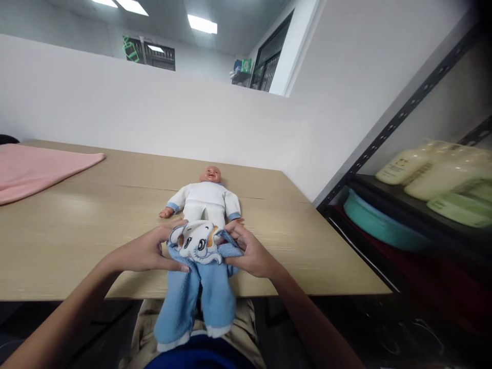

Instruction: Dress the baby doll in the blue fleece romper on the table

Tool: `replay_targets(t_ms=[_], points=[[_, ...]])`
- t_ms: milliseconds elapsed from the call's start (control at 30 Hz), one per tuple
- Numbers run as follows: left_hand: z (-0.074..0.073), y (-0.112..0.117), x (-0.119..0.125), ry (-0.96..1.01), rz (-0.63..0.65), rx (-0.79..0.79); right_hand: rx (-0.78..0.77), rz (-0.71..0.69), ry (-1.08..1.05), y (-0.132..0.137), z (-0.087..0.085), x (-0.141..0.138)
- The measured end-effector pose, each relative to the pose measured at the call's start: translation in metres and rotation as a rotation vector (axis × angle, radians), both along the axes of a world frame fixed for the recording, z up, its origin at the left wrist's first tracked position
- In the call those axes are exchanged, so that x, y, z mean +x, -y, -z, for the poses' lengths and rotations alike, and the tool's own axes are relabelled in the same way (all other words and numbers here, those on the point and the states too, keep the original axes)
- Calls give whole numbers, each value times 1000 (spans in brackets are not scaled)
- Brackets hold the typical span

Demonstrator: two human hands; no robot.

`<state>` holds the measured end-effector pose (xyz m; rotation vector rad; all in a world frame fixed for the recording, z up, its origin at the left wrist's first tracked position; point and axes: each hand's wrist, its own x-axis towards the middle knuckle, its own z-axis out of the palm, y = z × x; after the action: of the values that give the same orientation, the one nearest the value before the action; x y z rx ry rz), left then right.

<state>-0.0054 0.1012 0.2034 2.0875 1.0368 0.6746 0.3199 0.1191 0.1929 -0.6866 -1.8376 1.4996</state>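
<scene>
Head view: left fingers (pixel 172 263) and right fingers (pixel 236 231) grip the blue garment (pixel 217 289) between them.

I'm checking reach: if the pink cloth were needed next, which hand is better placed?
Probably the left hand: the pink cloth lies on its side of the table, farther from the right hand. Both hold the blue garment, so the left must first let go.
</scene>
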Motion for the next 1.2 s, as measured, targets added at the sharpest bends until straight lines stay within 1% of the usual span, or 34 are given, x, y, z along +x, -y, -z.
replay_targets(t_ms=[67,100,167,233,300,400,500,533,567,600,667,733,767,833,900,967,1067,1100,1133,1200], points=[[5,-2,0,14,-16,25,-76,-47,-32,-4,-5,2],[7,-3,1,39,-15,37,-92,-79,-14,-5,-7,2],[11,-6,6,105,3,47,-79,-136,95,-4,-11,-1],[12,-7,14,159,29,32,-44,-146,208,2,-11,-8],[10,-6,20,177,23,7,3,-86,222,8,-8,-15],[4,-3,20,130,4,-65,69,11,148,14,-1,-19],[-2,-1,8,80,97,-173,65,89,153,12,2,-16],[-2,-1,4,82,132,-206,56,90,177,11,1,-15],[-1,-1,0,97,156,-238,46,52,209,9,-1,-14],[1,-2,-3,117,174,-270,39,-22,246,8,-4,-14],[7,-3,-5,159,193,-313,21,-203,301,8,-9,-15],[15,-5,-3,187,210,-335,-23,-363,310,8,-12,-19],[19,-5,-2,199,218,-342,-48,-414,296,8,-12,-21],[25,-4,1,234,222,-369,-76,-462,256,9,-10,-25],[29,-1,3,275,194,-423,-78,-449,209,9,-6,-27],[33,3,2,315,145,-462,-112,-380,163,8,0,-27],[40,10,-1,335,100,-445,-271,-251,65,6,13,-25],[44,11,-2,350,121,-453,-333,-215,40,5,18,-25],[49,13,-2,374,168,-489,-385,-188,24,5,23,-26],[58,14,0,468,277,-604,-450,-182,25,4,33,-28]])
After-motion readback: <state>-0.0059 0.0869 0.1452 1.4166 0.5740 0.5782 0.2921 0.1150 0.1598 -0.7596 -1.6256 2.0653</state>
